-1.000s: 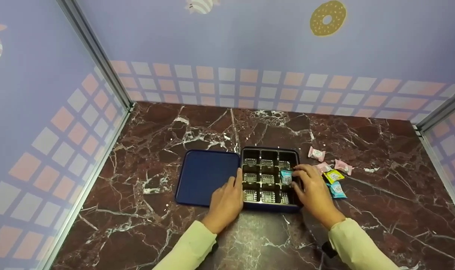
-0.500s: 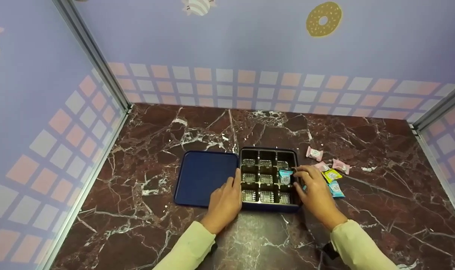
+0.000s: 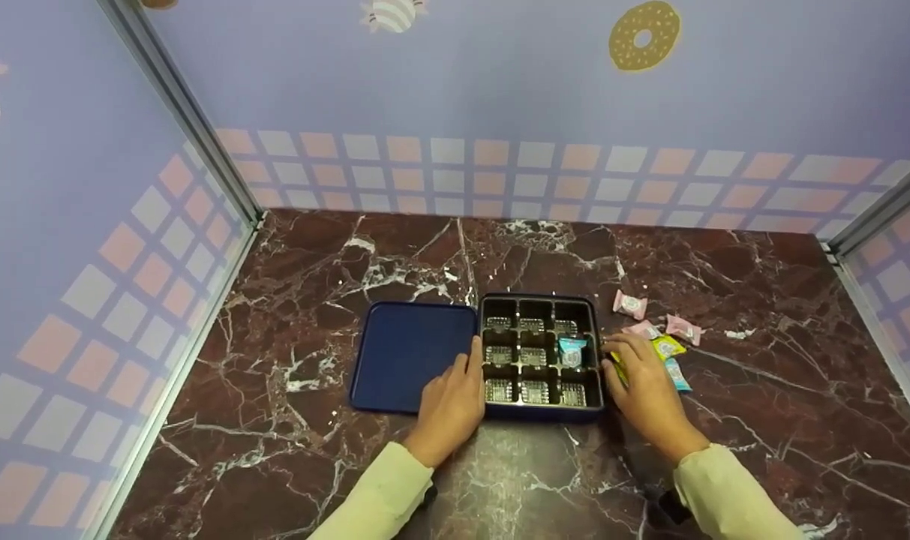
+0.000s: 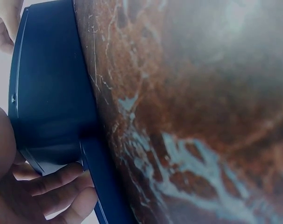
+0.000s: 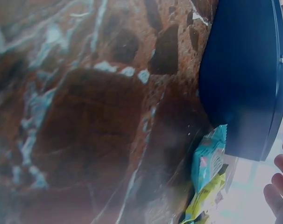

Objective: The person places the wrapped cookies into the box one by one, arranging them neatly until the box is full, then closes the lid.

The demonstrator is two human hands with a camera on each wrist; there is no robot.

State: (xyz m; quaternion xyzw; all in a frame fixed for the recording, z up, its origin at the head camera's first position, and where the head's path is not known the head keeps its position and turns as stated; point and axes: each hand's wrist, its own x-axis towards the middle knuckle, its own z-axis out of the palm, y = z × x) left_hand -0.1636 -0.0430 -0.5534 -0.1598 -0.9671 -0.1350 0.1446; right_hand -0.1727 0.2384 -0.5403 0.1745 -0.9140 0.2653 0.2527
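Observation:
A navy box with a divided tray sits before me, and its navy lid lies flat at its left. One blue-wrapped candy is in the right column's middle compartment. My left hand rests along the box's left edge; its fingertips touch between box and lid in the left wrist view. Just outside the box's right side, my right hand hovers with loosely bent fingers. Beneath it, a blue candy and a yellow candy lie on the table. I see nothing held; its thumb is hidden in the right wrist view.
Right of my right hand lie pink candies, a yellow candy and a blue candy. Another pink candy lies farther back. Patterned panels wall in the marbled table at the back and sides.
My right hand has left the blue candy in its compartment and moved right, off the box, over the loose candies. My left hand has stayed on the box's left edge.

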